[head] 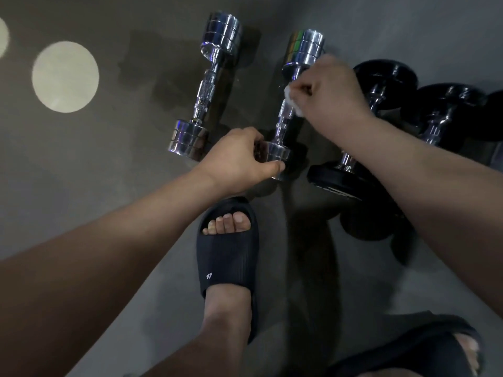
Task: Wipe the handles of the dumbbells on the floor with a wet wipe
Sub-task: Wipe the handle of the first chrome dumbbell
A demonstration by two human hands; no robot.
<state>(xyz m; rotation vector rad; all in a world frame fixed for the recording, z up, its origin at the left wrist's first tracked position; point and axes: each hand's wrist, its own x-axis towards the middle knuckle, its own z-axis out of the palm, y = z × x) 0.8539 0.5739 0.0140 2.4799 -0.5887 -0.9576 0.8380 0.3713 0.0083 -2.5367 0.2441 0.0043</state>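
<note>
Two chrome dumbbells lie side by side on the grey floor. The left chrome dumbbell (206, 88) lies untouched. My left hand (239, 159) grips the near head of the right chrome dumbbell (302, 53). My right hand (329, 88) pinches a white wet wipe (292, 100) against that dumbbell's knurled handle, just below its far head. Two black-plated dumbbells lie further right: one (381, 80) is partly hidden behind my right forearm, the other (446, 107) is near the frame's edge.
My left foot in a dark slide sandal (227, 257) stands just below the right chrome dumbbell. My right sandal (424, 346) is at the bottom right. Round light patches (65, 76) mark the floor at the left.
</note>
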